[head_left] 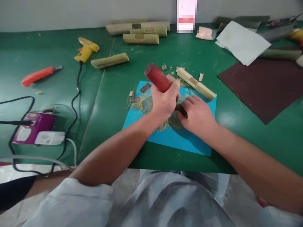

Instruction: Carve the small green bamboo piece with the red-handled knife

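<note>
My left hand [165,101] is wrapped round a thick red cylindrical handle [157,76] that points up and to the left. The working end of that tool is hidden below the fist. Close beside it, my right hand [197,114] grips a dark bamboo piece [181,109], mostly covered by the fingers. Both hands are over a blue sheet [187,143] strewn with sawdust [163,126]. Just beyond my right hand, a pale bamboo tube [197,84] with a rectangular cutout lies slantwise, its near end at the sheet's corner.
Left are a yellow glue gun [86,50], an orange utility knife [41,75] and a purple power box [35,123] with trailing cords. Bamboo tubes [142,38] lie at the back. Right are white paper [242,42] and a dark brown sheet [262,88]. Small scraps surround the blue sheet.
</note>
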`<action>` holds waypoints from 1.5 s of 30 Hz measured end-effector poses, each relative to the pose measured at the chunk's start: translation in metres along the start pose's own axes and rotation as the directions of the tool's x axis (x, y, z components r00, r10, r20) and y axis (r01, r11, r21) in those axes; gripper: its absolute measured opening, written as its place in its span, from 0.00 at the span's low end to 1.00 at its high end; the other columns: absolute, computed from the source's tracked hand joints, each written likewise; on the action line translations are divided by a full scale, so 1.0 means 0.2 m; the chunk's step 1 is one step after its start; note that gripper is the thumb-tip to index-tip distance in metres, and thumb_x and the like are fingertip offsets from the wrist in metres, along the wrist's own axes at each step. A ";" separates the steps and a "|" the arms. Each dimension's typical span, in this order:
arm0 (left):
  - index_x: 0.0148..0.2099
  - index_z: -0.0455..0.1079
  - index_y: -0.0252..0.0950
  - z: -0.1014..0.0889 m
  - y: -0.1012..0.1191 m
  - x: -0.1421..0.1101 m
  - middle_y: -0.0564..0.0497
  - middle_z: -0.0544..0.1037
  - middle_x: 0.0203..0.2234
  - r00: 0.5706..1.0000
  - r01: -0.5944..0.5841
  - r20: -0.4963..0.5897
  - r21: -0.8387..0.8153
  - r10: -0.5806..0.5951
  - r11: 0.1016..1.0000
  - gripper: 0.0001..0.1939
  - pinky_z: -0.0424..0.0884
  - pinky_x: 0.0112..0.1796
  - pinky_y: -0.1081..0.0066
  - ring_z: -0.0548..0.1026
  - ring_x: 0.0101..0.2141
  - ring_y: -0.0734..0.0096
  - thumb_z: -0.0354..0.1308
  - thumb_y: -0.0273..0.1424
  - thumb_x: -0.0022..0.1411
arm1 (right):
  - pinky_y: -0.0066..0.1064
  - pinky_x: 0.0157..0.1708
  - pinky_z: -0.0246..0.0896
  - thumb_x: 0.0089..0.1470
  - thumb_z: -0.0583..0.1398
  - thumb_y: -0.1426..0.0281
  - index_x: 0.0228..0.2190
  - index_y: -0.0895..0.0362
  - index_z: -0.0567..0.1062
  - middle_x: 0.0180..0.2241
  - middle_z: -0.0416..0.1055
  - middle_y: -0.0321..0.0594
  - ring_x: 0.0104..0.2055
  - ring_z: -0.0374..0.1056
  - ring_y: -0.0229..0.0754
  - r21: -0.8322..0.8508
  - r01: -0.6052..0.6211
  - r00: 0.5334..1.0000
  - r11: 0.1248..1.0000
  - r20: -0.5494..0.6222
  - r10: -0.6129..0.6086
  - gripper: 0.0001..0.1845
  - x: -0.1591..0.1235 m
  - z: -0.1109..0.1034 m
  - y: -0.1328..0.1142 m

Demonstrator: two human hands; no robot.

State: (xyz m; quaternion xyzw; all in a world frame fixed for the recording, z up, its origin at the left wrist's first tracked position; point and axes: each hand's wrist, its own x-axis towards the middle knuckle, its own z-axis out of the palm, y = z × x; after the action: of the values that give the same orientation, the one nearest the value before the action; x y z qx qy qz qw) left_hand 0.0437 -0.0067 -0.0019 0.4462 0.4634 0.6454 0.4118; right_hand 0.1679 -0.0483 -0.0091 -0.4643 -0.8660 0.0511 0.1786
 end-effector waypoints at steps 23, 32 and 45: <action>0.23 0.62 0.43 -0.03 -0.07 0.02 0.56 0.66 0.16 1.000 0.024 0.019 -0.004 -0.024 1.000 0.23 0.60 0.26 0.64 0.61 0.21 0.75 0.69 0.47 0.60 | 0.41 0.40 0.61 0.65 0.58 0.66 0.34 0.60 0.78 0.34 0.76 0.50 0.39 0.68 0.52 -0.076 -0.021 1.000 0.997 0.009 0.022 0.12 0.00 -0.01 0.00; 0.23 0.57 0.41 -0.03 -0.01 0.00 0.57 0.60 0.16 0.995 0.067 0.076 0.006 -0.067 0.998 0.24 0.61 0.28 0.66 0.63 0.21 0.75 0.66 0.39 0.65 | 0.41 0.41 0.60 0.67 0.56 0.66 0.33 0.59 0.78 0.32 0.74 0.48 0.38 0.67 0.50 -0.010 0.015 1.000 1.000 0.014 -0.015 0.15 0.00 0.00 -0.01; 0.25 0.60 0.42 -0.02 -0.02 0.00 0.57 0.67 0.18 0.999 0.046 0.019 0.017 -0.046 0.999 0.21 0.68 0.32 0.66 0.72 0.26 0.72 0.65 0.38 0.67 | 0.41 0.41 0.60 0.67 0.57 0.65 0.34 0.60 0.78 0.34 0.76 0.50 0.40 0.68 0.51 -0.058 -0.032 0.998 0.998 0.043 0.035 0.14 0.00 -0.03 -0.01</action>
State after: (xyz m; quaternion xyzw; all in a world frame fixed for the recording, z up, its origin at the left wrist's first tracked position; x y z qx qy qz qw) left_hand 0.0412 -0.0073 -0.0069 0.4451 0.4747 0.6276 0.4274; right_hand 0.1679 -0.0498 -0.0028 -0.4824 -0.8629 0.0397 0.1452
